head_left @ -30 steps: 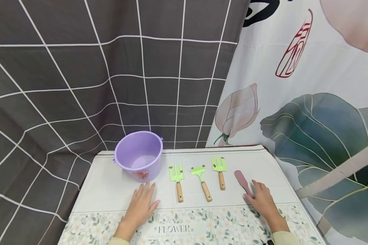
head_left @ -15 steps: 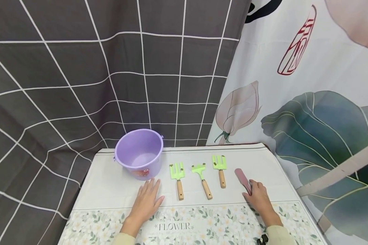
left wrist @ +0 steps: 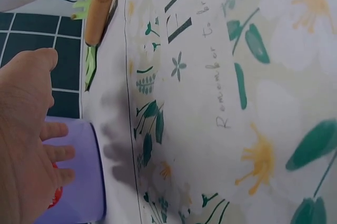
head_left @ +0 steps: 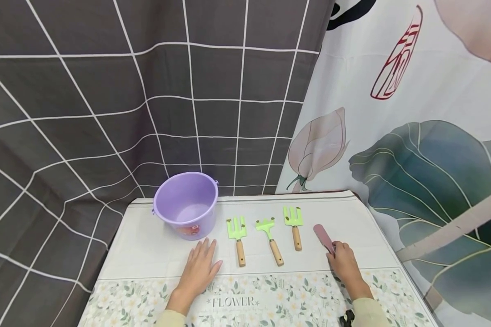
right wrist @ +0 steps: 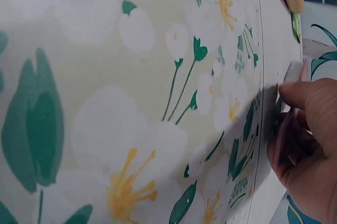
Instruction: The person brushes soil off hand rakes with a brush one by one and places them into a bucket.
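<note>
A pink flat paddle-shaped tool (head_left: 322, 235) lies at the right of the table, its handle end in my right hand (head_left: 345, 262). In the right wrist view the thumb and curled fingers (right wrist: 288, 168) hold that handle; most of it is hidden. My left hand (head_left: 198, 270) is spread, palm down, just in front of the purple bucket (head_left: 202, 225), and holds nothing. Between the hands lie three green garden tools with wooden handles: a hand fork (head_left: 237, 232), a small rake (head_left: 266, 228) and another fork (head_left: 293, 219) farther back.
The white table (head_left: 147, 247) has a floral printed band (head_left: 290, 295) along its front. Behind it hangs a dark grid curtain (head_left: 217, 122), with a white flower-print curtain (head_left: 331, 86) at the right. A pale pole (head_left: 446, 229) slants past the right edge.
My left hand has shifted slightly rightward. My right thumb and fingers have closed more around the pink tool's handle. The bucket and green tools stay where they were; the head view has tilted slightly.
</note>
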`<state>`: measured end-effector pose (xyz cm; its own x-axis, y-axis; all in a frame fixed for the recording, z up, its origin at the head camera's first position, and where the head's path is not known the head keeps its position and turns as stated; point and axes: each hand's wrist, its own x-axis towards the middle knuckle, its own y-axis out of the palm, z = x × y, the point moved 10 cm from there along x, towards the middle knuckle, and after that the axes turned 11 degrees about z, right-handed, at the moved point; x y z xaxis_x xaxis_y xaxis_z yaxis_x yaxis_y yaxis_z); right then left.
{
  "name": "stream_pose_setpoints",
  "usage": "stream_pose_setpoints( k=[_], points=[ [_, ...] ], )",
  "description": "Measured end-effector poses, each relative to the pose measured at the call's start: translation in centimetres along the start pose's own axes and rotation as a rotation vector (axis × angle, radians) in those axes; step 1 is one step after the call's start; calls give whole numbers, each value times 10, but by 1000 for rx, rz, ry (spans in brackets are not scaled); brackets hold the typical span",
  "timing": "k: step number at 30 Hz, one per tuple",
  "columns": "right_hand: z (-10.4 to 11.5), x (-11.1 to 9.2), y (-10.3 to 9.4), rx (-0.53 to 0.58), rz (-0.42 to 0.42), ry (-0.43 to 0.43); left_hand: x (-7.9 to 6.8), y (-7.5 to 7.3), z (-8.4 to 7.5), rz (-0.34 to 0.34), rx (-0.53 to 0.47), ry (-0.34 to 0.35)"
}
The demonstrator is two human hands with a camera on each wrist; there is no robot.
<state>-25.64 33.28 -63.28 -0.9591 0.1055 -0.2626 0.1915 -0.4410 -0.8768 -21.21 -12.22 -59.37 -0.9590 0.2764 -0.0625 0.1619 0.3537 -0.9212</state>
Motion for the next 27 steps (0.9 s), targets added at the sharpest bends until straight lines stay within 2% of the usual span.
stream_pose_setpoints(
  k=[11,20,24,27],
  points=[
    [-5,-1,3,38,1,18,4,5,-6,-11,-59,-13],
    [-3,-3,4,54,3,-1,5,0,-14,-102,-100,18],
    [1,-7,-1,73,1,-24,7,0,-15,-118,-107,8],
    [6,-10,-7,82,-32,-66,7,-1,-15,-126,-124,-5]
  ],
)
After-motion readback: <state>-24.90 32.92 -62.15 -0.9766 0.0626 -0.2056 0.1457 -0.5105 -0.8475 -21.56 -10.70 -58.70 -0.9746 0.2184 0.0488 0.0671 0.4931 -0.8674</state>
